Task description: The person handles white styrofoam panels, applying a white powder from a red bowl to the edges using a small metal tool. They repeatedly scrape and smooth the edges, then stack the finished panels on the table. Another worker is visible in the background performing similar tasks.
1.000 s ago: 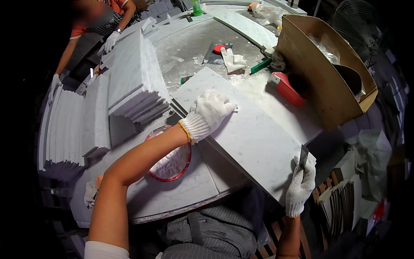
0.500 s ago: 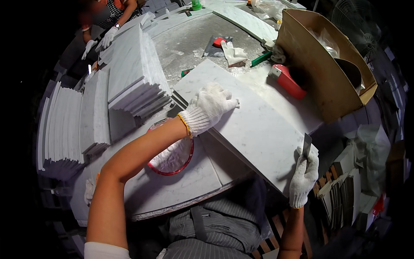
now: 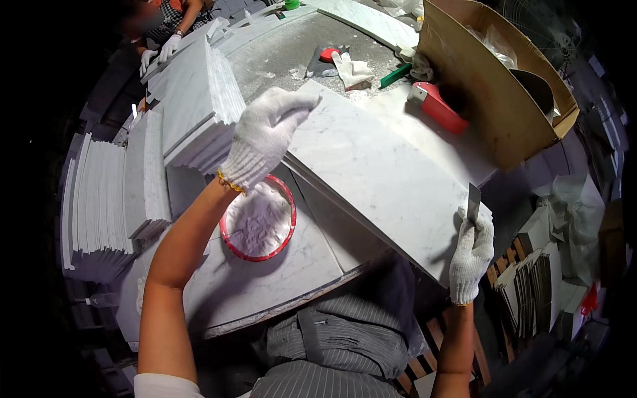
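Observation:
A pale grey-veined marble slab (image 3: 381, 172) lies at a slant in front of me, with another slab edge showing beneath it. My left hand (image 3: 265, 132), in a white knitted glove, is at its far left corner. The fingers are curled together, and whatever they hold is hidden. At the slab's right end my right hand (image 3: 472, 259), also gloved, is closed on a scraper (image 3: 474, 203) with its flat metal blade pointing up. Below my left wrist stands a red-rimmed tub (image 3: 259, 222) of white paste or powder.
Stacked marble slabs (image 3: 199, 119) stand on the left. Beyond the slab lie an empty glove (image 3: 352, 69), a green bar (image 3: 395, 75) and a red-and-silver tool (image 3: 438, 109). A cardboard box (image 3: 478, 86) stands far right. Another person's gloved hands (image 3: 169, 48) show at the far left.
My left hand has moved left from the slab's middle to its far left corner, uncovering more of the tub. My right hand keeps the scraper at the slab's right end. The view has shifted slightly.

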A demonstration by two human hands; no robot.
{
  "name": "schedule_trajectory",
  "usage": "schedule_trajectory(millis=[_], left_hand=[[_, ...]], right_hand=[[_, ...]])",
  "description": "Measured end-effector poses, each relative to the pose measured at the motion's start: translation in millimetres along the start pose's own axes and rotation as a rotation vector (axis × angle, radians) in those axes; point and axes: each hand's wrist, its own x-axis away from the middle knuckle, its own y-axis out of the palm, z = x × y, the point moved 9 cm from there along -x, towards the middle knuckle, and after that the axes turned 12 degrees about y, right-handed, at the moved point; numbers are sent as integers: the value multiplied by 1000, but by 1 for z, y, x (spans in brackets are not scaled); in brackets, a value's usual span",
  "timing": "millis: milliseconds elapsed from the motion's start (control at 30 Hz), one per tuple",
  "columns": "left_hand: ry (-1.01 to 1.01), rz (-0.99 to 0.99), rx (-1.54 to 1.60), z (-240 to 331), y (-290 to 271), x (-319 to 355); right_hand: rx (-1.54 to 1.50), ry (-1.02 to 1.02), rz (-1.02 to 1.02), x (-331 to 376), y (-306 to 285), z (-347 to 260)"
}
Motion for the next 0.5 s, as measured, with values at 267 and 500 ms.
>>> schedule_trajectory(millis=[267, 500], left_hand=[[411, -300, -424, 38, 75, 40], [616, -282, -700, 49, 88, 34]], right_hand=[[4, -23, 15, 0, -2, 4], [-13, 8, 2, 0, -2, 4]])
